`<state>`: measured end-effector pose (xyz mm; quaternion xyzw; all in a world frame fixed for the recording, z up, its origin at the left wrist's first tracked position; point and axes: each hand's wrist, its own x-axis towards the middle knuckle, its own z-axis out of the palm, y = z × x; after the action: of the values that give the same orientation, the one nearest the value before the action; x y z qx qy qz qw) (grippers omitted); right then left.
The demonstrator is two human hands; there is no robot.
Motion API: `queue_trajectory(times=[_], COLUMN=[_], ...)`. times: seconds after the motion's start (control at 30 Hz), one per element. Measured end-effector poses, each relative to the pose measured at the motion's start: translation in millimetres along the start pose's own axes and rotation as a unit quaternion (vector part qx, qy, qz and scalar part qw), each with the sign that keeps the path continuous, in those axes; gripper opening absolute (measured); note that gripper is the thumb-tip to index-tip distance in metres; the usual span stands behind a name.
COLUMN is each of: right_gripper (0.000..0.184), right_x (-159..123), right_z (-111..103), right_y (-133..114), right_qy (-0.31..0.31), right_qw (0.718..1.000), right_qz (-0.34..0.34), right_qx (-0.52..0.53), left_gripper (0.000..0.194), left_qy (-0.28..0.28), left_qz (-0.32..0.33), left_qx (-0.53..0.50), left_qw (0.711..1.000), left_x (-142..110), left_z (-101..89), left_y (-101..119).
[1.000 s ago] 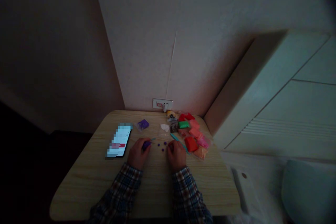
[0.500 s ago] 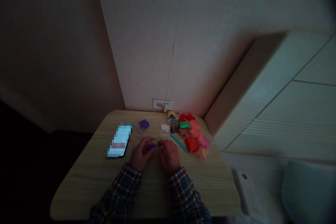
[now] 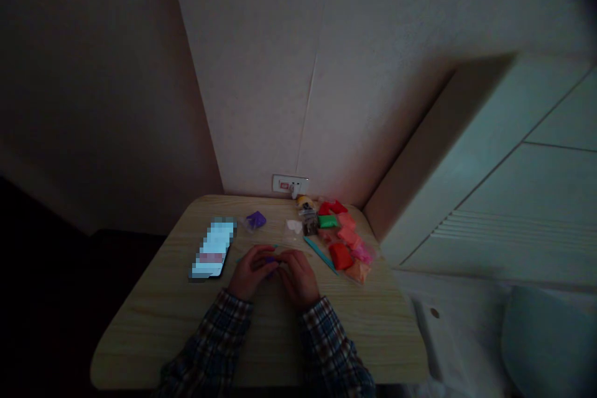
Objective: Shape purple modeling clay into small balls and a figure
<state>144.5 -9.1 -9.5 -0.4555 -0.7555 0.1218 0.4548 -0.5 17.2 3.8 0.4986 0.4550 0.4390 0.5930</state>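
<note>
A small lump of purple clay (image 3: 270,259) shows between my hands, mostly covered by fingers. My left hand (image 3: 248,275) is closed around it, thumb and fingers pinching. From the other side my right hand (image 3: 301,278) meets it with bent fingertips, closed at the same lump. Just beyond the fingers lies a thin turquoise stick, largely hidden by my hands. A turquoise modelling tool (image 3: 321,255) rests slantwise to the right of my right hand. Farther back is a clear bag with purple clay (image 3: 256,219).
A lit phone (image 3: 214,249) lies left on the wooden table (image 3: 153,329). At the right are several bags of clay, including a red one (image 3: 341,256) and a green one (image 3: 327,221). A small bag with white pieces (image 3: 293,227) sits behind my hands. The wall socket (image 3: 290,185) holds a plug.
My right fingers have shifted slightly left and curled over the purple clay, so less of it shows. The left hand has barely moved.
</note>
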Motion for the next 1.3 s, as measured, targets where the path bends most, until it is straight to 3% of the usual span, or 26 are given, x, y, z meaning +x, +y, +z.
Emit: queue_trajectory(times=[0.33,0.67,1.0,1.3], right_gripper=[0.010,0.010,0.014,0.016], right_x=[-2,-4,-4,-4], right_z=[1,0,0,-2], right_y=[4,5,4,0], right_qy=[0.002,0.024,0.022,0.011], right_qw=[1.000,0.999,0.998,0.995], right_qz=[0.005,0.020,0.051,0.097], right_qx=[0.007,0.015,0.010,-0.004], left_gripper=[0.031,0.034,0.031,0.030], left_qy=[-0.015,-0.028,-0.035,-0.043], left_qz=[0.002,0.036,-0.011,0.013], left_qx=[0.020,0.044,-0.002,0.020], left_qw=[1.000,0.998,0.999,0.999], left_x=[1,-1,-3,-4], left_z=[0.2,3.3,3.8,3.2], left_y=[-3,6,6,7])
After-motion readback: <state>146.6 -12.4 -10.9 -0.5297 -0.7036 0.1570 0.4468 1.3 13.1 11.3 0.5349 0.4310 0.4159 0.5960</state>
